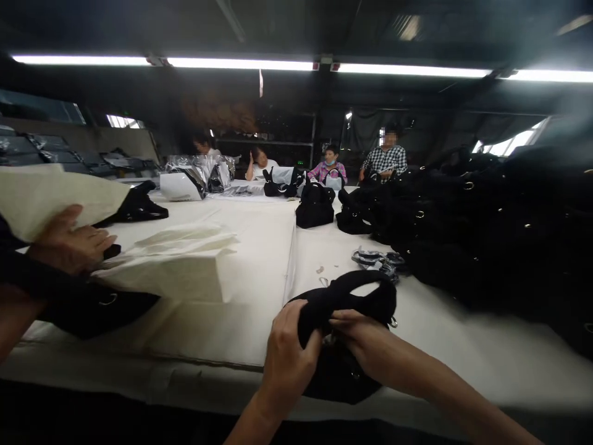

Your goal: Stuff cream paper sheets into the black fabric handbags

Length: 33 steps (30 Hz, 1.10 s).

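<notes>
A black handbag (343, 377) with a looped handle and small metal rings lies at the table's front edge, below me. My left hand (290, 343) is closed on the bag's upper left side, thumb toward its opening. From the right, my right hand (364, 340) reaches to the bag's opening, its fingers pinching the edge beneath the handle. Part of those fingers is hidden by black fabric. Just behind the bag lies a small heap of dark straps in clear wrapping (380, 261).
A co-worker's hand (69, 241) at left holds pale paper beside another black bag (106, 306). Folded cream paper (171, 266) lies on the white table (250, 228). A large pile of black bags (486, 228) fills the right. Several people work at the far side.
</notes>
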Motion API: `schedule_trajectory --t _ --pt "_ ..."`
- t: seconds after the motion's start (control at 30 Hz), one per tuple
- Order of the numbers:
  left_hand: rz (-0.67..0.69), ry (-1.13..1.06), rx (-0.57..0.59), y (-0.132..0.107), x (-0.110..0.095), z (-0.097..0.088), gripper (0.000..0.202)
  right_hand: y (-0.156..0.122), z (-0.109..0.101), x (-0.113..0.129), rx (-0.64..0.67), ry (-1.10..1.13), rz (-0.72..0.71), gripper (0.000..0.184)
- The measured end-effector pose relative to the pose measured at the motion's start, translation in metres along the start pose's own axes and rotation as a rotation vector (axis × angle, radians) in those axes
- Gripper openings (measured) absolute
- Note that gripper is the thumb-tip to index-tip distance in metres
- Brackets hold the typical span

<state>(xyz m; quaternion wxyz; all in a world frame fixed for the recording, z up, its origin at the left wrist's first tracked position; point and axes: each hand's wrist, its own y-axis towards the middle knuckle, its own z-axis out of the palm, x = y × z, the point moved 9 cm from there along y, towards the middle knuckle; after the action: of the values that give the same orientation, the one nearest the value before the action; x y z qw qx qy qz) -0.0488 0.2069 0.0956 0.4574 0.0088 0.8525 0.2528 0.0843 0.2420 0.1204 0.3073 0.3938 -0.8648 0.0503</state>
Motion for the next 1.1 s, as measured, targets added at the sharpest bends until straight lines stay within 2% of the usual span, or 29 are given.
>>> schedule_trajectory --t 0.07,0.13,0.2,0.23,0.27,0.33,0.4,0.43,0.47,0.57,0.63,0.73,0.8,0.87,0.9,0.93,0.97,1.0,1.03,1.1 --pt "-0.042 -0.007 -0.017 0.004 0.007 0.001 0.031 -0.019 -0.02 -0.008 -0.076 -0.057 0.022 0.035" --pt "-0.051 -0.029 -0.018 0.008 0.012 0.003 0.031 -0.039 -0.05 -0.02 -0.266 -0.091 0.047 0.029" --pt "-0.043 -0.065 -0.025 0.011 0.015 0.004 0.034 -0.059 -0.074 -0.041 -0.457 -0.105 0.118 0.024" --pt "-0.039 -0.087 -0.03 0.012 0.016 0.004 0.033 -0.066 -0.077 -0.056 -0.487 -0.07 0.18 0.027" --pt "-0.036 -0.11 -0.037 0.013 0.017 0.004 0.031 -0.071 -0.074 -0.074 -0.478 0.004 0.26 0.034" --pt "-0.032 -0.157 -0.044 0.013 0.016 0.006 0.023 -0.075 -0.052 -0.106 -0.416 0.226 0.401 0.057" --pt "-0.01 -0.193 -0.043 0.012 0.012 0.007 0.018 -0.071 -0.028 -0.12 -0.386 0.424 0.419 0.078" --pt "0.004 -0.204 -0.048 0.012 0.009 0.008 0.016 -0.067 -0.02 -0.121 -0.396 0.487 0.402 0.082" --pt "0.015 -0.213 -0.062 0.012 0.007 0.007 0.015 -0.062 -0.013 -0.121 -0.417 0.529 0.386 0.078" --pt "-0.012 -0.237 -0.185 0.021 0.016 -0.004 0.016 -0.05 -0.008 -0.118 -0.495 0.536 0.403 0.041" --pt "-0.084 -0.263 -0.274 0.033 0.032 -0.012 0.02 -0.043 -0.016 -0.112 -0.548 0.434 0.396 0.027" --pt "-0.165 -0.231 -0.269 0.048 0.045 -0.013 0.022 -0.034 -0.033 -0.1 -0.628 0.266 0.323 0.016" --pt "-0.063 -0.114 -0.35 0.045 0.028 -0.022 0.018 -0.031 -0.037 -0.101 -0.66 0.245 0.307 0.014" --pt "0.192 0.023 -0.516 0.025 -0.013 -0.035 0.018 -0.028 -0.036 -0.106 -0.656 0.292 0.312 0.014" --pt "0.341 0.07 -0.531 0.014 -0.035 -0.034 0.017 -0.028 -0.034 -0.109 -0.653 0.323 0.313 0.014" --pt "0.464 0.11 -0.468 0.007 -0.054 -0.026 0.017 -0.027 -0.033 -0.111 -0.653 0.355 0.31 0.014" --pt "0.535 0.149 -0.348 0.005 -0.068 -0.013 0.018 -0.028 -0.032 -0.112 -0.66 0.385 0.304 0.013" --pt "0.541 0.195 -0.181 0.008 -0.074 0.004 0.021 -0.027 -0.032 -0.112 -0.669 0.41 0.294 0.012" --pt "0.493 0.246 0.008 0.015 -0.072 0.023 0.022 -0.027 -0.033 -0.111 -0.681 0.422 0.28 0.011" --pt "0.31 0.323 0.341 0.031 -0.05 0.056 0.024 -0.026 -0.035 -0.104 -0.71 0.412 0.241 0.009"
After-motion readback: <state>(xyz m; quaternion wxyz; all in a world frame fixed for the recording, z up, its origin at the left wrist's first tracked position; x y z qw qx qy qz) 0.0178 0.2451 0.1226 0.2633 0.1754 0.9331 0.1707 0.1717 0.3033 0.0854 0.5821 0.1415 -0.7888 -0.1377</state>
